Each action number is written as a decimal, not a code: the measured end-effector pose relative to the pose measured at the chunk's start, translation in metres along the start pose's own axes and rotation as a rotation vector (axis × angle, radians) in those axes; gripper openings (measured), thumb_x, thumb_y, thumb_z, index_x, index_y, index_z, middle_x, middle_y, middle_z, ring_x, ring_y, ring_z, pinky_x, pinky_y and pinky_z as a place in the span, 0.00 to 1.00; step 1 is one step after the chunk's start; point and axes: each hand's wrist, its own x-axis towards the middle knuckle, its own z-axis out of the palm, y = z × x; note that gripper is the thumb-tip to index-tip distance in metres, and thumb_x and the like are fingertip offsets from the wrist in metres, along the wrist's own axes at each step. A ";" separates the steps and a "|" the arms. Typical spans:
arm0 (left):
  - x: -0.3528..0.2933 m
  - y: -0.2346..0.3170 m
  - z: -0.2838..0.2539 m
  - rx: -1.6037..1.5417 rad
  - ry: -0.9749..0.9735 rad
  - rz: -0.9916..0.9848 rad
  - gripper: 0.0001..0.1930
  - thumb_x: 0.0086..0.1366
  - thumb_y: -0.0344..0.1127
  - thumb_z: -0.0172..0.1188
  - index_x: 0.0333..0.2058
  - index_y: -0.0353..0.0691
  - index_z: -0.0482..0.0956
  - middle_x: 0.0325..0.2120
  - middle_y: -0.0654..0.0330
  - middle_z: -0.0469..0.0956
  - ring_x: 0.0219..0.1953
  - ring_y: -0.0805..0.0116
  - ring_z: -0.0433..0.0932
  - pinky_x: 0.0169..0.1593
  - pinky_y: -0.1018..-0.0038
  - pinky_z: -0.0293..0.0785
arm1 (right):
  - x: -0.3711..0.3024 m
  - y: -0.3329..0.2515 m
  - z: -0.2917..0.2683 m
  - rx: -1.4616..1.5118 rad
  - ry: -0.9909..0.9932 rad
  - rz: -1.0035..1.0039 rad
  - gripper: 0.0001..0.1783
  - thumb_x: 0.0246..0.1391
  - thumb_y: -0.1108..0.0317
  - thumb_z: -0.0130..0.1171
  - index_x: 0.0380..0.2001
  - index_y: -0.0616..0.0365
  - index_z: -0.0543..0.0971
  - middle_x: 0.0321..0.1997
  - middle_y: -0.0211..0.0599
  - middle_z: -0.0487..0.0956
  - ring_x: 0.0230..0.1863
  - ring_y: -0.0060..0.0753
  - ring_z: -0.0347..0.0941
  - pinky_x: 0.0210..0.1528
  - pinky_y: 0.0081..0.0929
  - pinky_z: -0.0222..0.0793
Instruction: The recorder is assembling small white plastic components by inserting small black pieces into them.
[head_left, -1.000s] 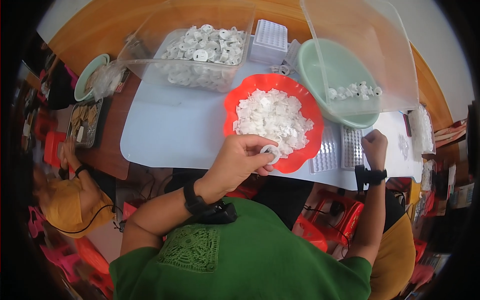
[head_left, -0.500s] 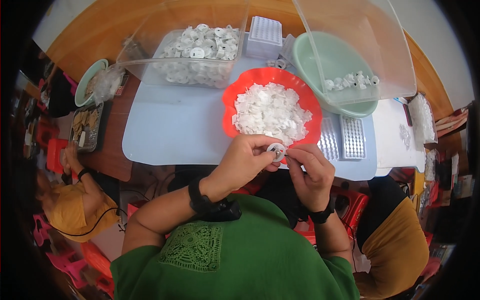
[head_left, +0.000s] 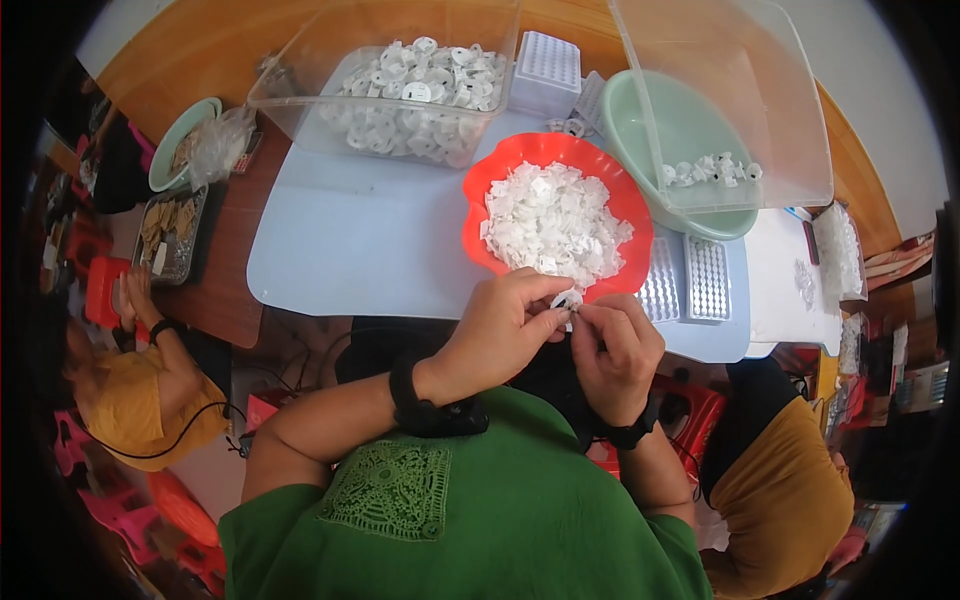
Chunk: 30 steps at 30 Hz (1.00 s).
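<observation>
Close to the near rim of a red scalloped bowl (head_left: 550, 147), my left hand (head_left: 500, 325) pinches a small round white plastic part (head_left: 567, 299) between thumb and fingers. My right hand (head_left: 622, 350) is closed, its thumb and fingertips pressed together against the right side of that part. Whatever tiny piece those right fingers may grip is too small and covered to make out. Heaped in the bowl, just beyond both hands, are many small translucent white plastic pieces (head_left: 550, 215).
A clear bin (head_left: 300, 122) of round white parts stands at the back left. Another clear bin (head_left: 740, 100) overlaps a pale green basin (head_left: 625, 120) at the right. White pocketed trays (head_left: 708, 285) lie right of the bowl. People in yellow sit on either side.
The view has shifted slightly, so the table things appear a little further right. The round part has tilted in my left fingers, and my right fingertips have closed in against it.
</observation>
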 end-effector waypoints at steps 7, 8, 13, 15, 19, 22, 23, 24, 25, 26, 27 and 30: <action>-0.003 -0.005 -0.001 0.010 -0.016 0.030 0.15 0.62 0.18 0.51 0.49 0.28 0.73 0.38 0.59 0.72 0.38 0.73 0.77 0.43 0.79 0.79 | -0.004 -0.002 0.004 0.029 -0.005 0.025 0.09 0.37 0.83 0.61 0.25 0.64 0.75 0.24 0.40 0.73 0.21 0.39 0.71 0.20 0.30 0.66; -0.003 -0.006 -0.001 0.023 -0.015 0.043 0.15 0.61 0.18 0.51 0.48 0.28 0.73 0.38 0.59 0.71 0.39 0.73 0.77 0.43 0.79 0.79 | -0.005 -0.001 0.004 0.022 -0.009 0.029 0.09 0.37 0.83 0.61 0.25 0.64 0.75 0.25 0.40 0.73 0.21 0.40 0.71 0.21 0.30 0.66; -0.005 -0.007 -0.001 0.015 -0.012 0.025 0.15 0.61 0.18 0.51 0.48 0.28 0.73 0.38 0.59 0.71 0.39 0.73 0.77 0.43 0.79 0.79 | -0.003 -0.002 0.003 0.020 -0.033 0.053 0.08 0.38 0.84 0.60 0.25 0.64 0.75 0.25 0.41 0.73 0.23 0.41 0.72 0.24 0.31 0.67; -0.005 -0.008 0.000 0.022 -0.011 0.027 0.15 0.61 0.18 0.51 0.48 0.28 0.73 0.38 0.59 0.71 0.39 0.72 0.77 0.43 0.79 0.79 | -0.004 0.000 0.004 0.042 -0.041 0.051 0.08 0.39 0.84 0.60 0.25 0.64 0.75 0.26 0.42 0.73 0.23 0.41 0.72 0.24 0.31 0.67; -0.005 -0.009 0.000 0.007 -0.004 0.032 0.14 0.61 0.17 0.52 0.47 0.28 0.74 0.38 0.59 0.71 0.39 0.73 0.77 0.43 0.80 0.79 | -0.005 -0.001 0.003 0.081 -0.054 0.079 0.08 0.39 0.83 0.60 0.25 0.64 0.74 0.25 0.42 0.73 0.23 0.41 0.72 0.24 0.31 0.67; -0.005 -0.011 0.002 -0.009 0.022 0.061 0.13 0.60 0.18 0.53 0.45 0.27 0.74 0.35 0.58 0.72 0.35 0.71 0.79 0.39 0.80 0.78 | -0.002 -0.001 0.002 0.108 -0.067 0.123 0.08 0.39 0.83 0.60 0.25 0.63 0.74 0.24 0.42 0.73 0.23 0.41 0.71 0.23 0.31 0.67; -0.005 -0.011 0.003 -0.033 0.054 0.091 0.12 0.58 0.18 0.55 0.43 0.26 0.74 0.32 0.57 0.72 0.32 0.70 0.80 0.35 0.80 0.77 | -0.001 -0.001 0.000 0.106 -0.078 0.129 0.08 0.39 0.83 0.60 0.25 0.63 0.74 0.24 0.42 0.72 0.23 0.42 0.71 0.23 0.31 0.66; -0.005 -0.010 0.004 -0.030 0.050 0.091 0.12 0.58 0.18 0.55 0.43 0.26 0.74 0.32 0.57 0.72 0.32 0.70 0.80 0.35 0.80 0.77 | -0.001 -0.001 -0.001 0.104 -0.088 0.136 0.08 0.39 0.83 0.60 0.25 0.63 0.74 0.24 0.41 0.72 0.23 0.42 0.71 0.24 0.31 0.66; -0.004 -0.011 0.003 -0.027 0.050 0.090 0.12 0.59 0.18 0.55 0.43 0.26 0.74 0.32 0.57 0.72 0.32 0.70 0.80 0.35 0.80 0.77 | 0.000 0.000 0.000 0.103 -0.087 0.140 0.08 0.39 0.83 0.60 0.25 0.63 0.74 0.24 0.41 0.72 0.23 0.42 0.71 0.24 0.31 0.66; -0.004 -0.011 0.003 -0.024 0.049 0.090 0.12 0.59 0.18 0.55 0.42 0.26 0.74 0.32 0.57 0.72 0.32 0.70 0.80 0.36 0.80 0.78 | 0.000 0.001 0.000 0.118 -0.097 0.135 0.08 0.39 0.82 0.60 0.25 0.63 0.74 0.23 0.41 0.72 0.23 0.42 0.71 0.24 0.31 0.66; -0.004 -0.011 0.003 -0.022 0.045 0.087 0.12 0.59 0.18 0.55 0.42 0.26 0.74 0.32 0.57 0.72 0.32 0.70 0.80 0.36 0.80 0.78 | 0.000 0.002 0.001 0.133 -0.106 0.130 0.08 0.39 0.82 0.60 0.25 0.62 0.74 0.23 0.41 0.72 0.24 0.43 0.71 0.24 0.31 0.66; -0.003 -0.012 0.003 -0.042 0.054 0.104 0.12 0.59 0.18 0.55 0.42 0.25 0.74 0.33 0.58 0.72 0.33 0.70 0.80 0.37 0.80 0.78 | 0.002 0.004 0.002 0.140 -0.120 0.110 0.07 0.39 0.81 0.60 0.24 0.62 0.73 0.23 0.41 0.71 0.24 0.44 0.70 0.25 0.32 0.66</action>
